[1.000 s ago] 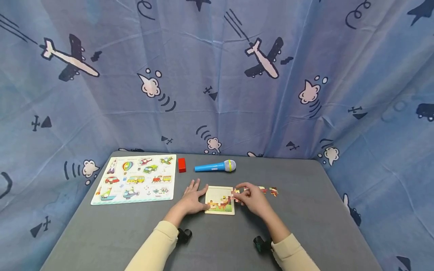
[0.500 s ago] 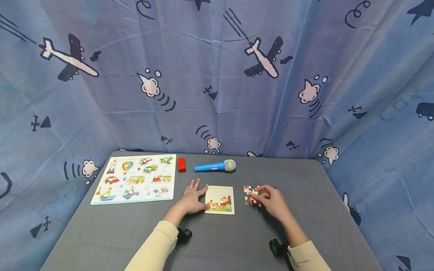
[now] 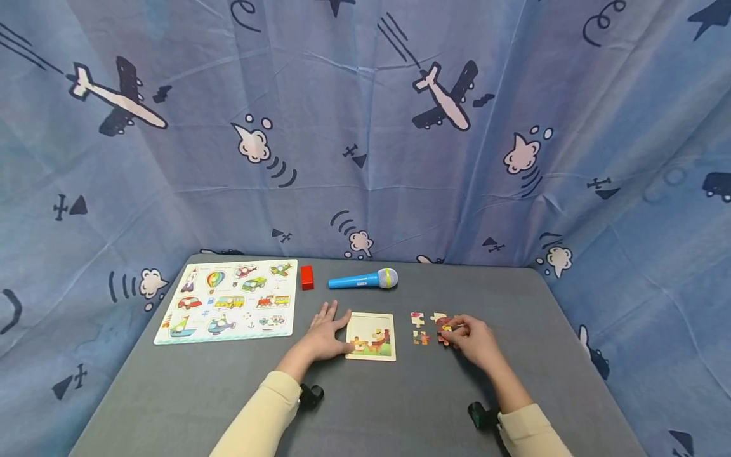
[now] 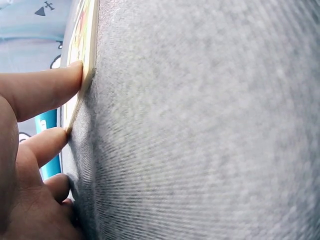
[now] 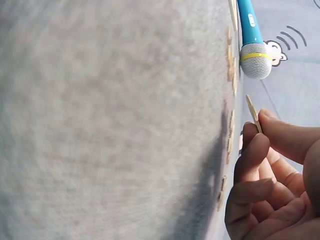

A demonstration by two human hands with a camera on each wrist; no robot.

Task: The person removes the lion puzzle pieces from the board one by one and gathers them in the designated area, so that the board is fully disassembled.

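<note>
My left hand lies at the left side of a small wooden puzzle tray, fingers spread and fairly straight. In the left wrist view the thumb and another fingertip touch the rim of the tray. Animal picture pieces fill the lower part of the tray; its upper part shows bare wood. My right hand pinches a puzzle piece between thumb and fingers, raised above the table in the right wrist view. Under and beside that hand lie several loose puzzle pieces, some partly hidden by the fingers.
Behind the tray lies a blue toy microphone. A red block stands left of it. A large picture board with vehicles covers the left of the grey table. A blue patterned curtain hangs behind.
My right hand has moved right, from beside the tray's right edge to over the loose pieces, uncovering those nearest the tray. The left hand and tray stay in place.
</note>
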